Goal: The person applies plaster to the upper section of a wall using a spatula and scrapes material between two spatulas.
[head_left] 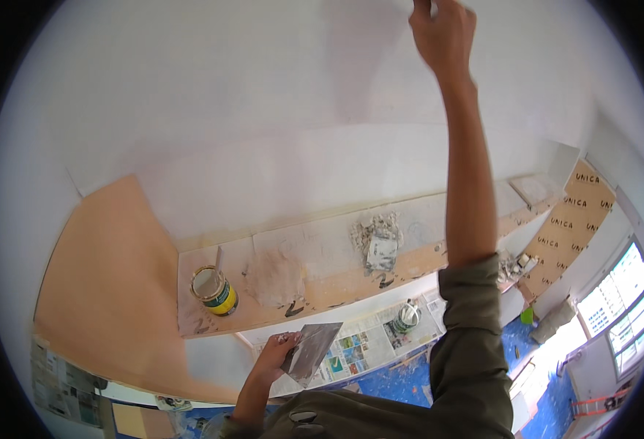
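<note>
A: What do the hands have hold of?

B: The left hand (269, 362) is closed round one edge of a flat grey blade (315, 353), with pale smears on its face. It is held tilted at the bottom middle, in front of the shelf (329, 252).

A: And the right hand (445, 33)?

B: Raised high in front of the pale wall (249, 88), arm nearly straight. Its fingers look bent, but the upper edge cuts them off, so I can't tell how tightly they close or on what.

A: Which containers do you see?

B: A tin (224, 298) with a yellow and dark side stands open on the shelf, toward its left end. Its rim is crusted, and the inside looks pale; I can't make out how full it is.

A: Any other?

B: A smaller pot (407, 317) sits lower down, on the newspaper (355, 350). Something whitish shows in its mouth, too small to identify.

A: What lies between tin and arm?

B: A crumpled heap (380, 245), greyish white, on the shelf, well apart from the tin.
</note>
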The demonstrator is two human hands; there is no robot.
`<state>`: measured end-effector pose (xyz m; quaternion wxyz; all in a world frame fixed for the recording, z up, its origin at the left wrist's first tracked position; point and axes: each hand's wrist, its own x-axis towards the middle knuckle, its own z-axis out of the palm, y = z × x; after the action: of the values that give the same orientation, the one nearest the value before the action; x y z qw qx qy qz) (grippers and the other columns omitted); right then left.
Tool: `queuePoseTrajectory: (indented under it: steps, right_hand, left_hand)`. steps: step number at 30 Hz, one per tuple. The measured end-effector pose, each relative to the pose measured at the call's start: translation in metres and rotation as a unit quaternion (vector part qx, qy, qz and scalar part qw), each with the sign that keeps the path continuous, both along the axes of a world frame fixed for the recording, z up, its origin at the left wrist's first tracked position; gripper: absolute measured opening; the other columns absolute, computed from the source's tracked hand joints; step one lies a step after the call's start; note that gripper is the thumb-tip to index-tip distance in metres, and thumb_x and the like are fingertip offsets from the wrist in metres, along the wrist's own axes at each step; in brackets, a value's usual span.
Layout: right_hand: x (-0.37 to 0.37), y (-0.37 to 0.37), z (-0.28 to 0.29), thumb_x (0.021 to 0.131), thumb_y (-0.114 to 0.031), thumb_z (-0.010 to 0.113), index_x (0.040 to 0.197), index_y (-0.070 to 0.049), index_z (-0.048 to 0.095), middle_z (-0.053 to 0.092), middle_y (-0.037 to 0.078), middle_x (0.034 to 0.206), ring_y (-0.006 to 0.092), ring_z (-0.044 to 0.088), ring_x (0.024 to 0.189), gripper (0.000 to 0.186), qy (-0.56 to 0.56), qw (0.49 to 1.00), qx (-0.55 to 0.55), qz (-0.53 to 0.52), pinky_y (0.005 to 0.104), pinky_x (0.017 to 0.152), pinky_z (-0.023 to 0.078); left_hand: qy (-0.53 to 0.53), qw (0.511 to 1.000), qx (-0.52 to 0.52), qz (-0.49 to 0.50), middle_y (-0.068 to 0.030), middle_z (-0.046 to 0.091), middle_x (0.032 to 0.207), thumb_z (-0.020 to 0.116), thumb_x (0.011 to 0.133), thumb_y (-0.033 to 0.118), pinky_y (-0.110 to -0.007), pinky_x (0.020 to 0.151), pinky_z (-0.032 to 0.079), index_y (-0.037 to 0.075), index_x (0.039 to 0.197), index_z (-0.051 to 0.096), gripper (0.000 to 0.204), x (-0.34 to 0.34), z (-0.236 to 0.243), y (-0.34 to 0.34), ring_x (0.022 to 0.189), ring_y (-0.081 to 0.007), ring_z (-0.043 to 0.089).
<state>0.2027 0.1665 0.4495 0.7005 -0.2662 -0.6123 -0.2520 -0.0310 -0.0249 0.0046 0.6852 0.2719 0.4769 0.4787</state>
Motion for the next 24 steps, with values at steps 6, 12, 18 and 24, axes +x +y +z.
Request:
queuePoseTrajectory:
  steps: [6,12,18,24]
  right_hand:
    - [-0.020,0.039,0.090,0.087,-0.007,0.055,0.096,-0.001,0.070,0.068,0.019,0.081,0.0358,0.065,0.068,0.018,-0.159,0.971,0.158,-0.081,0.0430,0.061,0.051]
    - [-0.068,0.040,-0.037,0.071,0.002,0.060,0.097,-0.016,0.071,0.070,0.006,0.085,0.0251,0.067,0.070,0.033,-0.211,0.963,0.135,-0.096,0.0350,0.059,0.053]
    - [-0.058,0.014,-0.134,0.066,0.010,0.058,0.098,-0.011,0.071,0.071,0.008,0.094,0.0221,0.069,0.079,0.040,-0.233,0.968,0.097,0.001,0.0331,0.069,0.056]
    - [0.054,0.026,0.051,0.090,-0.010,0.053,0.101,-0.004,0.069,0.067,0.020,0.085,0.0367,0.065,0.071,0.020,-0.026,0.996,-0.071,-0.044,0.0432,0.063,0.050]
  left_hand:
    - [-0.034,0.999,0.023,0.015,-0.0030,0.066,0.091,0.063,0.092,0.017,-0.026,0.072,0.048,-0.001,0.100,0.063,0.019,-0.001,-0.006,0.004,0.082,-0.0084,0.059]
    - [-0.032,0.999,0.013,-0.021,-0.0031,0.066,0.092,0.063,0.092,0.017,-0.026,0.073,0.048,-0.001,0.100,0.063,0.020,0.007,-0.005,0.009,0.082,-0.0091,0.060]
    - [-0.011,0.999,0.011,-0.030,-0.0043,0.066,0.090,0.063,0.092,0.019,-0.028,0.068,0.049,-0.002,0.098,0.064,0.021,0.008,0.000,0.005,0.079,-0.0099,0.060]
    - [-0.014,1.000,0.019,0.001,-0.0074,0.066,0.088,0.062,0.092,0.018,-0.030,0.065,0.052,-0.004,0.098,0.063,0.023,0.004,-0.005,0.004,0.074,-0.0130,0.063]
